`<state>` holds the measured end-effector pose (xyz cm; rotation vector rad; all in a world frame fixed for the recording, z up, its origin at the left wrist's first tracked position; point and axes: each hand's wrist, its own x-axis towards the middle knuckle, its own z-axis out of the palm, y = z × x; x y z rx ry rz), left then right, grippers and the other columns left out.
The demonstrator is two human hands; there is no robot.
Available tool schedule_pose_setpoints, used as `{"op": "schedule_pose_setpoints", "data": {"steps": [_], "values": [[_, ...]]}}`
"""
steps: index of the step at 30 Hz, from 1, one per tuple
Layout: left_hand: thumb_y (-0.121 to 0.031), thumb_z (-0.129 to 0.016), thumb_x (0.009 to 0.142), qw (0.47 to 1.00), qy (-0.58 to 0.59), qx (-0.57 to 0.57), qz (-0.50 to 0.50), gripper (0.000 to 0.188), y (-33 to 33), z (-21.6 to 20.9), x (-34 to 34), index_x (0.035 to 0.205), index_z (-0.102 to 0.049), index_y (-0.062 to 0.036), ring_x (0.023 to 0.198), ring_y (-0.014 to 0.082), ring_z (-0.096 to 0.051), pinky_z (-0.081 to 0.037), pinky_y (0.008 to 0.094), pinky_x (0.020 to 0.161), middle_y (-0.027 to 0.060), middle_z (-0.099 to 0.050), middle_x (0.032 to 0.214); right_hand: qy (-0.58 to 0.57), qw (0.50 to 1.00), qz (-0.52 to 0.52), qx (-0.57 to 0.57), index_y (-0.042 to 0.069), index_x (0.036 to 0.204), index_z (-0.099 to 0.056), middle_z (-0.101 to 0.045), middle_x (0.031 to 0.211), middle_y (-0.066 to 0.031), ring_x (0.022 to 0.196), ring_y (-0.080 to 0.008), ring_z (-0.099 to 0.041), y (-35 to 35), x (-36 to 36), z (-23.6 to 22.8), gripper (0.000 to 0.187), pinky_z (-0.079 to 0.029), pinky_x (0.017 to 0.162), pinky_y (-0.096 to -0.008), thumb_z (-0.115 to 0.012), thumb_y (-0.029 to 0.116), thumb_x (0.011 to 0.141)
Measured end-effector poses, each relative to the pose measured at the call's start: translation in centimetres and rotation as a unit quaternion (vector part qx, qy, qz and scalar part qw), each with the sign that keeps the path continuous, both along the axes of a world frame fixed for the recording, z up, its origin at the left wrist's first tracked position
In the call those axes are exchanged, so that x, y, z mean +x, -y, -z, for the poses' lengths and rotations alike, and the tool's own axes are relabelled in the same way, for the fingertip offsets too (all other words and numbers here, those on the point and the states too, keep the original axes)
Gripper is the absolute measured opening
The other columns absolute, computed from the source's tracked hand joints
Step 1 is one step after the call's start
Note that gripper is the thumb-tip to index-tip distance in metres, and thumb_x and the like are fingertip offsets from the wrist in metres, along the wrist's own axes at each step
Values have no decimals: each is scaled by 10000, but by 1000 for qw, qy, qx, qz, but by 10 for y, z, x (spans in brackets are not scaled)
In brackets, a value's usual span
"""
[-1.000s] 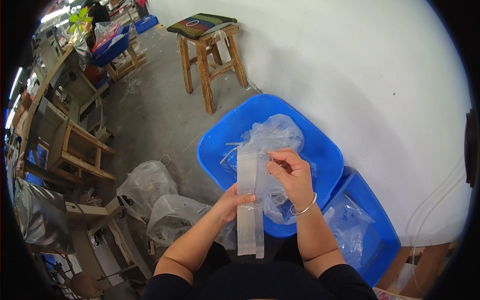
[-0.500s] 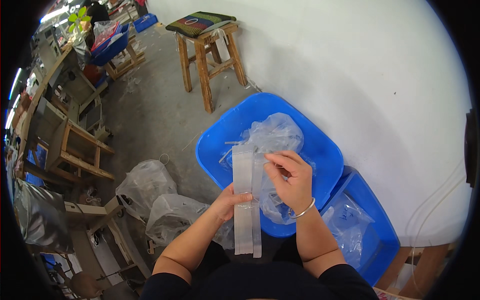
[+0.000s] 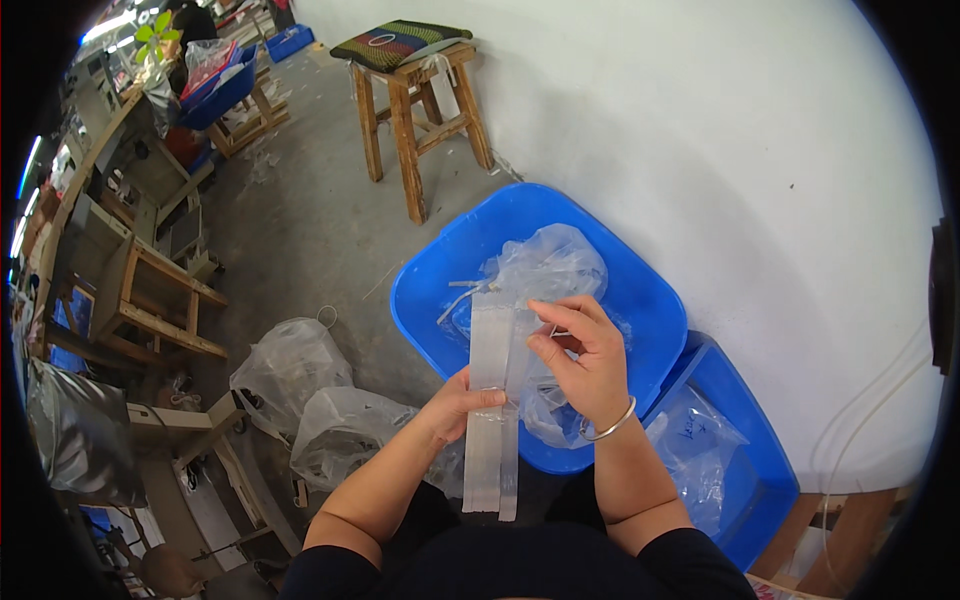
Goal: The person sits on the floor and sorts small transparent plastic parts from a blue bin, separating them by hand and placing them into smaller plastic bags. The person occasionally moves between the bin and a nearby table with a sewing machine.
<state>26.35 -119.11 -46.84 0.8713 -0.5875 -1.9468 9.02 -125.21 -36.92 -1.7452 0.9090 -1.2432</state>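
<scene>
My left hand (image 3: 459,404) is closed around a long, flat bundle of pale strips (image 3: 489,345), thumb across the front. A thin clear band circles the bundle at its middle. The bundle is upright in front of me, over the near part of a blue plastic tub (image 3: 440,262). My right hand (image 3: 585,360), with a silver bangle at the wrist, is beside the bundle's upper right edge. Its thumb and forefinger are curved and apart, close to that edge; the other fingers are partly hidden. Crumpled clear plastic bags (image 3: 555,262) lie in the tub behind the bundle.
A second blue bin (image 3: 765,490) holding a clear bag (image 3: 690,440) stands at right. Filled clear bags (image 3: 290,370) sit on the floor at left. A wooden stool (image 3: 405,130) with a cushion stands farther off, near the white wall (image 3: 720,130). Workbenches line the left.
The bundle's top has shifted slightly right and its outer right strip looks closer to the rest. My right thumb and forefinger have parted a little near its edge.
</scene>
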Motion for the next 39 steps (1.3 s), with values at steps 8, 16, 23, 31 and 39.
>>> {"op": "schedule_pose_setpoints", "data": {"steps": [8,16,23,31,39], "values": [[-192,-762,721,1000,-9,9,-3,631,-2,-5,-2,1233,-439,-15,964,241,-607,-511,401,822,150,-580,1111,12,1000,15,-4,86,1041,-663,-581,911,-43,721,-106,-593,2,3,4,321,-523,649,-227,-717,17,733],[-187,-767,714,999,21,-18,-21,587,-2,1,-3,1192,-475,-12,951,225,-605,-513,382,802,134,-588,1083,6,1000,-19,-17,-15,926,-562,-586,922,-75,724,-114,-607,10,-8,10,97,-496,627,-209,-589,-33,835],[-162,-768,711,1000,-9,13,-19,551,-3,-1,-3,1171,-496,-28,929,208,-604,-512,371,789,109,-591,1054,-21,1000,-5,-15,-9,974,-597,-626,861,-68,729,-113,-615,10,-6,8,108,-485,622,-206,-547,19,883],[-107,-751,728,999,7,8,-34,515,-5,-5,-6,1166,-488,-43,896,180,-608,-516,349,769,75,-597,999,-17,999,2,-27,26,926,-666,-647,862,-61,691,-108,-597,8,-4,4,142,-455,573,-214,-685,60,789],[-99,-755,727,1000,-4,11,-26,529,-3,-6,-3,1175,-478,-48,893,176,-607,-516,340,763,73,-596,993,0,1000,-13,-17,-24,947,-657,-614,839,-66,673,-90,-575,9,-3,6,141,-440,566,-187,-633,-20,808]]}}
